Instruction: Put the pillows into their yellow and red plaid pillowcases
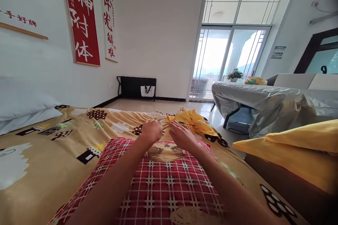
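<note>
A red plaid pillow with a printed animal face lies flat before me on a tan patterned blanket. Over its far edge is my left hand, fingers curled closed; whatever they grip is hidden. My right hand is just to the right, its fingers stretched forward and apart from the left hand. Beyond the right fingers lies a crumpled yellow cloth. Both forearms cross above the pillow.
At the left is a white pillow. More yellow fabric rests on a brown box-like thing at the right. Behind it stands a table under a plastic cover. A black folded frame leans on the far wall.
</note>
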